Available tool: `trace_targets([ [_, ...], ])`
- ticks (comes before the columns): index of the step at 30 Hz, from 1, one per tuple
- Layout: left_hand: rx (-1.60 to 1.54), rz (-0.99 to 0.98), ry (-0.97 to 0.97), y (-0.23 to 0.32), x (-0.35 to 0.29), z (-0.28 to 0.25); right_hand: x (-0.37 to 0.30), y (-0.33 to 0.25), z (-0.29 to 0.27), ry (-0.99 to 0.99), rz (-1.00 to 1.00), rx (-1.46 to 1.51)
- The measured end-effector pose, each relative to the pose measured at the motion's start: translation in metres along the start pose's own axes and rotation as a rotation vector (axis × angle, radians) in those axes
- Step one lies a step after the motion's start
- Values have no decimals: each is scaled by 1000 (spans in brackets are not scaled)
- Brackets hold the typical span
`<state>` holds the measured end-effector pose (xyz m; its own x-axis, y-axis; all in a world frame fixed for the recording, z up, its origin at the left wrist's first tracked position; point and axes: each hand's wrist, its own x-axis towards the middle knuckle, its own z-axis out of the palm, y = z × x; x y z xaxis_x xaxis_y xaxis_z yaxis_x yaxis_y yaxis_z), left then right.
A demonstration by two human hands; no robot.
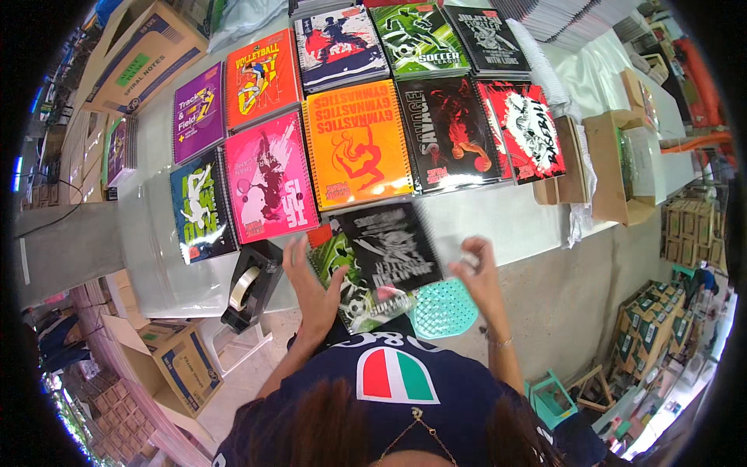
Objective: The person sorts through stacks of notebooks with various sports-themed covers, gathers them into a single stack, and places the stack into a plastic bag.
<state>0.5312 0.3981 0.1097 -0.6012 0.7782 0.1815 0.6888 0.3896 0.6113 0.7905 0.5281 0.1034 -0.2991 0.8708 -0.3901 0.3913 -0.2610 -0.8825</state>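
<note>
Just below the frame's centre, we see a blurred black notebook [401,249] overlapping a green notebook [364,303]. Our left hand [313,296] spreads its thumb from its fingers at the green one's left edge; we cannot tell whether it grips. Our right hand [481,280], half-curled, is right of both, its hold unclear.

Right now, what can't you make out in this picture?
Head view: lettering on the nearest black notebook, motion-blurred.
Head view: part of the nearest green notebook, covered by that black notebook.
Head view: fingertips of the right hand, blurred.
Head view: topmost dark stack, cut off by the edge.
</note>
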Motion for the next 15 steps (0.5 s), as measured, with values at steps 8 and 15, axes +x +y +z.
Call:
trace_targets([
  [8,-163,1012,-237,125,211,139,214,-42,-127,776,-521,-779],
  [15,433,1255,-747,202,252,168,244,-51,-197,609,-339,-917],
])
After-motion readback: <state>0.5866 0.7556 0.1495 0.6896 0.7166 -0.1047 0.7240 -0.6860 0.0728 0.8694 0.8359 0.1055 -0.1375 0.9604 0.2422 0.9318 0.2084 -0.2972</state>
